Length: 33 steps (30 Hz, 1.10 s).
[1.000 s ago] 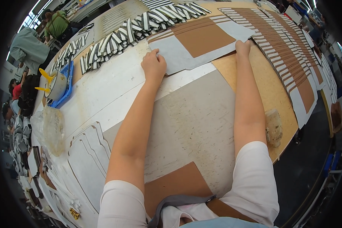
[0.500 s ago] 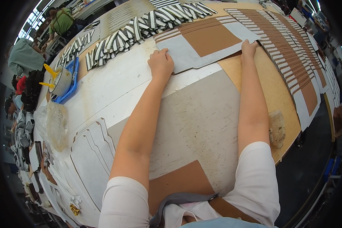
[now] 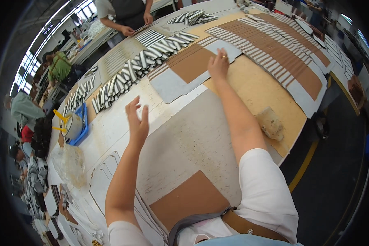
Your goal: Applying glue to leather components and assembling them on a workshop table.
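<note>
My left hand (image 3: 137, 122) is raised over the white board with its fingers apart and nothing in them. Farther right, my right hand (image 3: 219, 65) is over the right part of a pale grey sheet with a brown rectangular patch (image 3: 191, 65); its fingers are extended, and I cannot tell whether they touch the sheet. That sheet lies on the far side of the work table, beside a row of black-and-white striped strips (image 3: 137, 65). Nearest my body, a plain brown sheet (image 3: 190, 199) rests on the grey board (image 3: 184, 135).
Overlapping brown-and-pale panels (image 3: 270, 53) cover the right side. A yellowish translucent block (image 3: 270, 124) sits near the right edge. At left are a white pot (image 3: 73, 126) with yellow-handled tools, a blue tray (image 3: 84, 133), a plastic bag (image 3: 71, 164). Another person (image 3: 129, 14) stands across.
My left hand has let go of the pale sheet and come back toward me, opening. My right hand has moved off its edge to above the sheet. The view has shifted, bringing in a person opposite.
</note>
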Each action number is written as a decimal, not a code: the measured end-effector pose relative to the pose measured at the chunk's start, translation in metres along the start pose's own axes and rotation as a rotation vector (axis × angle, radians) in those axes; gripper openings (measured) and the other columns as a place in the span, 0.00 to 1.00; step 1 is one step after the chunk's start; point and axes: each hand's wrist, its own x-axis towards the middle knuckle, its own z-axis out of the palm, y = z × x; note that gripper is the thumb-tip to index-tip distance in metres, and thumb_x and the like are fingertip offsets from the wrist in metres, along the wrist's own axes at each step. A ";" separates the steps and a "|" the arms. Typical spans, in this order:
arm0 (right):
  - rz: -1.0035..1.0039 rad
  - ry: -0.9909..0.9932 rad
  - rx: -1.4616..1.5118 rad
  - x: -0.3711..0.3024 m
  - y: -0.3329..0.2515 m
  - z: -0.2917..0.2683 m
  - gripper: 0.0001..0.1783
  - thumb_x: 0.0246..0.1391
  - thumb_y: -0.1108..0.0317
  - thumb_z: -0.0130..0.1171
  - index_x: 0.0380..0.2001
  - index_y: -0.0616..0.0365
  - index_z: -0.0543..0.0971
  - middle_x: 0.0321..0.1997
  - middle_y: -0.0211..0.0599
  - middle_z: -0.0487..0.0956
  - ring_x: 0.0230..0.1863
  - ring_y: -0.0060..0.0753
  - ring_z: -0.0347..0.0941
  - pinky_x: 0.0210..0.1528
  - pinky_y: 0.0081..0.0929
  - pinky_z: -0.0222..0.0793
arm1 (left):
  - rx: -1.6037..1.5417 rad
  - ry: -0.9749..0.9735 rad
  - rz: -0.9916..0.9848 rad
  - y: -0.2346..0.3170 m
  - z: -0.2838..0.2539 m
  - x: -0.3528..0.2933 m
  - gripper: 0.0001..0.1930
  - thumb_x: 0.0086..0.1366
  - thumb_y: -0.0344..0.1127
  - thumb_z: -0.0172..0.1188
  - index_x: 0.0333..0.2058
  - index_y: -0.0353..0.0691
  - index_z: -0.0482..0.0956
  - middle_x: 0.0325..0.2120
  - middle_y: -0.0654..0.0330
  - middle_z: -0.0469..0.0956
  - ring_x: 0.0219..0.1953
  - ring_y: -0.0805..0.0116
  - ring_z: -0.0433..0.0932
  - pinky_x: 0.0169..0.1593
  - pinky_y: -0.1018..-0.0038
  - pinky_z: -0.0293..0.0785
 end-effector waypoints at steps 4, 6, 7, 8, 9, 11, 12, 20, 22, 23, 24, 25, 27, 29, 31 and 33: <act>0.089 -0.114 0.218 -0.013 -0.067 -0.022 0.22 0.49 0.65 0.50 0.47 0.61 0.64 0.46 0.51 0.67 0.46 0.52 0.66 0.46 0.44 0.62 | 0.089 -0.019 -0.122 0.014 -0.091 -0.052 0.18 0.60 0.27 0.49 0.49 0.34 0.65 0.35 0.56 0.69 0.38 0.69 0.68 0.44 0.74 0.64; 0.047 -0.128 0.339 -0.016 -0.083 -0.039 0.21 0.49 0.65 0.50 0.46 0.61 0.65 0.45 0.51 0.68 0.46 0.52 0.66 0.45 0.42 0.63 | 0.107 0.001 -0.174 0.025 -0.126 -0.072 0.16 0.59 0.25 0.48 0.47 0.35 0.68 0.31 0.60 0.67 0.33 0.74 0.67 0.39 0.79 0.66; 0.045 -0.167 0.407 -0.017 -0.092 -0.051 0.20 0.49 0.66 0.50 0.46 0.61 0.65 0.45 0.52 0.68 0.45 0.52 0.67 0.45 0.42 0.64 | 0.124 0.008 -0.169 0.028 -0.142 -0.081 0.14 0.59 0.23 0.47 0.46 0.35 0.70 0.30 0.61 0.67 0.31 0.75 0.67 0.37 0.80 0.66; 0.024 -0.176 0.447 -0.018 -0.101 -0.063 0.20 0.49 0.66 0.50 0.46 0.62 0.65 0.45 0.52 0.68 0.45 0.52 0.66 0.45 0.41 0.64 | 0.107 0.027 -0.204 0.041 -0.154 -0.088 0.13 0.59 0.22 0.46 0.43 0.33 0.71 0.30 0.61 0.66 0.30 0.75 0.66 0.36 0.80 0.66; 0.002 -0.190 0.491 -0.021 -0.112 -0.077 0.20 0.49 0.67 0.50 0.45 0.62 0.65 0.45 0.52 0.68 0.45 0.53 0.66 0.46 0.41 0.64 | 0.108 0.046 -0.225 0.055 -0.165 -0.095 0.12 0.60 0.21 0.45 0.42 0.33 0.72 0.30 0.62 0.66 0.30 0.75 0.66 0.36 0.80 0.66; -0.054 -0.216 0.515 -0.024 -0.125 -0.102 0.19 0.49 0.67 0.50 0.45 0.63 0.66 0.45 0.52 0.68 0.45 0.52 0.66 0.45 0.41 0.64 | 0.091 0.059 -0.241 0.079 -0.180 -0.108 0.11 0.60 0.21 0.45 0.40 0.32 0.73 0.29 0.62 0.66 0.30 0.75 0.66 0.36 0.80 0.65; -0.109 -0.254 0.560 -0.028 -0.133 -0.116 0.19 0.49 0.67 0.51 0.45 0.63 0.66 0.45 0.51 0.67 0.45 0.52 0.66 0.45 0.40 0.64 | 0.131 0.061 -0.232 0.089 -0.189 -0.118 0.10 0.60 0.20 0.45 0.37 0.32 0.73 0.29 0.63 0.65 0.30 0.75 0.65 0.36 0.81 0.64; -0.187 -0.514 0.728 -0.069 -0.164 -0.231 0.18 0.49 0.69 0.52 0.45 0.62 0.67 0.44 0.47 0.68 0.43 0.44 0.68 0.43 0.36 0.65 | 0.077 0.073 -0.242 0.151 -0.207 -0.185 0.09 0.58 0.18 0.42 0.28 0.33 0.72 0.27 0.65 0.62 0.29 0.76 0.61 0.35 0.85 0.58; -0.171 -0.551 0.773 -0.082 -0.166 -0.259 0.18 0.48 0.70 0.52 0.44 0.62 0.67 0.43 0.47 0.68 0.42 0.45 0.68 0.44 0.37 0.64 | 0.032 0.092 -0.208 0.165 -0.204 -0.198 0.10 0.57 0.16 0.40 0.26 0.34 0.70 0.26 0.65 0.62 0.27 0.77 0.59 0.32 0.85 0.56; -0.155 -0.566 0.807 -0.090 -0.166 -0.269 0.18 0.49 0.69 0.52 0.44 0.61 0.67 0.44 0.46 0.67 0.41 0.43 0.68 0.43 0.36 0.65 | 0.027 0.091 -0.214 0.171 -0.202 -0.203 0.10 0.57 0.16 0.40 0.26 0.34 0.70 0.26 0.65 0.62 0.27 0.77 0.59 0.32 0.85 0.56; -0.138 -0.583 0.843 -0.098 -0.166 -0.278 0.18 0.49 0.69 0.52 0.45 0.60 0.67 0.44 0.44 0.67 0.41 0.41 0.68 0.42 0.36 0.65 | -0.027 0.108 -0.240 0.178 -0.201 -0.209 0.10 0.56 0.16 0.39 0.25 0.35 0.70 0.25 0.65 0.62 0.25 0.77 0.58 0.30 0.84 0.55; -0.137 -0.591 0.839 -0.106 -0.167 -0.285 0.18 0.49 0.69 0.52 0.45 0.60 0.67 0.44 0.44 0.67 0.41 0.41 0.68 0.42 0.36 0.65 | -0.080 0.126 -0.266 0.184 -0.199 -0.214 0.11 0.54 0.15 0.39 0.23 0.35 0.69 0.24 0.65 0.62 0.24 0.78 0.57 0.29 0.84 0.54; -0.069 -0.650 0.899 -0.120 -0.168 -0.297 0.17 0.50 0.69 0.52 0.45 0.58 0.68 0.45 0.44 0.67 0.41 0.40 0.68 0.41 0.35 0.65 | -0.107 0.144 -0.284 0.190 -0.196 -0.224 0.11 0.53 0.15 0.39 0.22 0.36 0.68 0.23 0.65 0.61 0.23 0.78 0.56 0.28 0.84 0.53; -0.025 -0.703 0.913 -0.133 -0.167 -0.304 0.17 0.50 0.69 0.52 0.45 0.57 0.68 0.45 0.43 0.67 0.41 0.40 0.68 0.42 0.35 0.65 | -0.131 0.163 -0.300 0.196 -0.195 -0.233 0.11 0.52 0.14 0.39 0.21 0.36 0.67 0.22 0.65 0.61 0.22 0.79 0.55 0.27 0.84 0.52; 0.019 -0.754 0.931 -0.142 -0.165 -0.307 0.17 0.49 0.69 0.52 0.44 0.57 0.68 0.45 0.43 0.67 0.41 0.40 0.68 0.42 0.35 0.65 | -0.207 0.196 -0.364 0.200 -0.196 -0.243 0.11 0.50 0.14 0.38 0.18 0.37 0.65 0.20 0.65 0.60 0.21 0.79 0.55 0.26 0.84 0.51; 0.004 -0.785 0.859 -0.151 -0.156 -0.302 0.16 0.51 0.70 0.51 0.45 0.56 0.68 0.45 0.40 0.67 0.43 0.34 0.67 0.44 0.29 0.65 | -0.286 0.184 -0.413 0.199 -0.197 -0.254 0.11 0.49 0.14 0.37 0.17 0.37 0.64 0.19 0.65 0.59 0.21 0.79 0.55 0.26 0.84 0.50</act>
